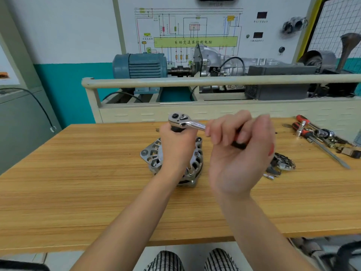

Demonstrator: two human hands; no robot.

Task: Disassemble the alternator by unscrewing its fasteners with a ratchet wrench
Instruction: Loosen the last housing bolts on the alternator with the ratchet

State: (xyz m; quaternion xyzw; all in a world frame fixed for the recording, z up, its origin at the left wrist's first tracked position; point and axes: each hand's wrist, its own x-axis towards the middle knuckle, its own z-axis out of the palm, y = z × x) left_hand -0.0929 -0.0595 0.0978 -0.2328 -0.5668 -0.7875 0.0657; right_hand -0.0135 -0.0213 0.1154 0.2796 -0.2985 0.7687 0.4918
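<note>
A person's left hand gripped the extension beneath the ratchet wrench head while the right hand, at 3 o'clock, curled around its handle above the alternator at table centre; keeping the socket square probably mattered.

Both hands grip the ratchet wrench above the alternator — wooden table beneath.
</note>
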